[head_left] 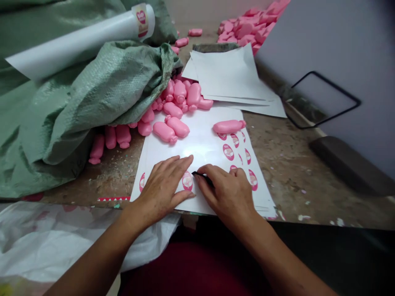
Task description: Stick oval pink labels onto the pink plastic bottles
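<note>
My left hand lies flat on a white sticker sheet, its fingers stretched out. In my right hand is a slim black tool, pinched near its pointed tip; the rest is hidden, so I cannot tell its exact kind. The tip touches or nearly touches the sheet beside an oval pink sticker, between my two hands. More oval stickers show on the right side of the sheet. A pink plastic bottle lies on its side there, and two more bottles rest at the sheet's upper left.
A green woven sack at the left spills pink bottles onto the table. A white roll lies on the sack. Loose white sheets sit behind, with a pink heap at the back. A dark block is at the right.
</note>
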The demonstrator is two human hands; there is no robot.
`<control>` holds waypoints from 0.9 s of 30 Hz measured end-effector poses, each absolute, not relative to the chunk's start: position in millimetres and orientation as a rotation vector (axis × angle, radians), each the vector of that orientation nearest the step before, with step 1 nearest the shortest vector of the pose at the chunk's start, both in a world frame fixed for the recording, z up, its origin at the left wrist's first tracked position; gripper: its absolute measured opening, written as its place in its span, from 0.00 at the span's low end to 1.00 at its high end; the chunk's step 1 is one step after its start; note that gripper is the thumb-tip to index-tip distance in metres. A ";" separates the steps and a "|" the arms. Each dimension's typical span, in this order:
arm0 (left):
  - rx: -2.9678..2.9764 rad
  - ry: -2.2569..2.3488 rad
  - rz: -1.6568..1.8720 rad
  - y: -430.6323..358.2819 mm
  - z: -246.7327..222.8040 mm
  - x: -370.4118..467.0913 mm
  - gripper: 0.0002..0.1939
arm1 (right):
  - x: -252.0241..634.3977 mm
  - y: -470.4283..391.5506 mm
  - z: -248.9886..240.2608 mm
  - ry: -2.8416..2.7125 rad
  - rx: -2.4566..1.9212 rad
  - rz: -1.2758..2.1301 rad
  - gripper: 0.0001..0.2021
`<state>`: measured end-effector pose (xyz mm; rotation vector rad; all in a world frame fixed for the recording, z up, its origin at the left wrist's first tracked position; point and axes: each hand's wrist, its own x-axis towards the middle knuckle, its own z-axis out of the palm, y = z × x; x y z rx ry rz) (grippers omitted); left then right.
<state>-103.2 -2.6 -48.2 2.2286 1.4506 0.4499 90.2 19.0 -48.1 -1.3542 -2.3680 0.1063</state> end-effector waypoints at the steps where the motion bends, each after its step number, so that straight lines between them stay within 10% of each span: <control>1: 2.232 1.456 0.464 -2.5 -49.2 -103.8 0.39 | 90.1 18.5 -47.7 -2.379 -1.364 0.104 0.09; 27: 2.114 1.434 0.528 -2.3 -50.1 -105.3 0.43 | 93.0 23.8 -45.8 -2.277 -1.413 0.450 0.10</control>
